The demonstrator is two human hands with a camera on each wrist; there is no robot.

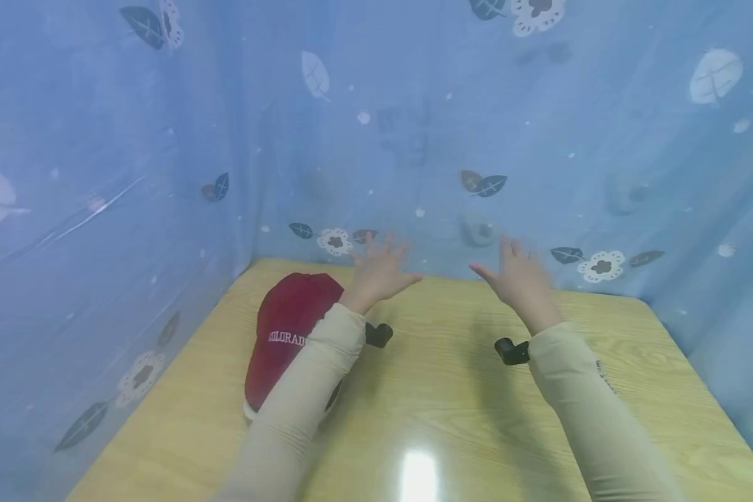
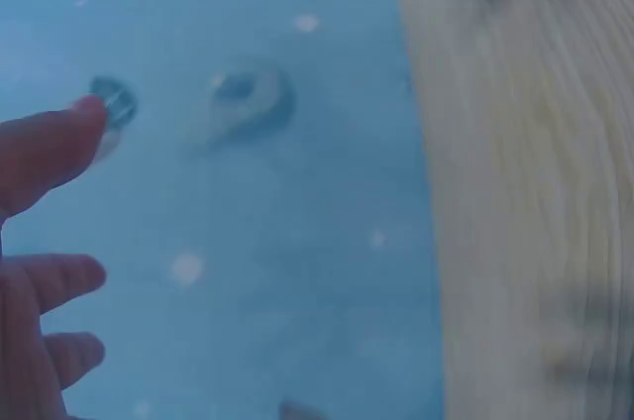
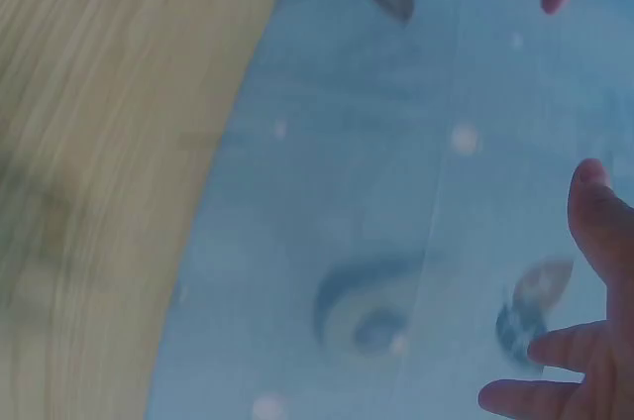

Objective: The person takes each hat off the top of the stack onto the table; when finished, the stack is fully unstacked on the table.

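Both hands are raised over the far part of the table, fingers spread and holding nothing. The left hand is just right of a dark red cap with white "COLORADO" lettering, whose right side the left sleeve partly hides. The right hand hovers further right, its fingers a little blurred. A black wrist camera shows beneath the left wrist, and another black wrist camera beneath the right. In the left wrist view the thumb stands apart from the fingers; the right thumb does likewise in the right wrist view.
A light wood-grain table fills the lower view. Blue curtains printed with leaves and flowers hang behind and at both sides. Small dark lettering lies beside the right sleeve. A bright light reflection shows near the table's front.
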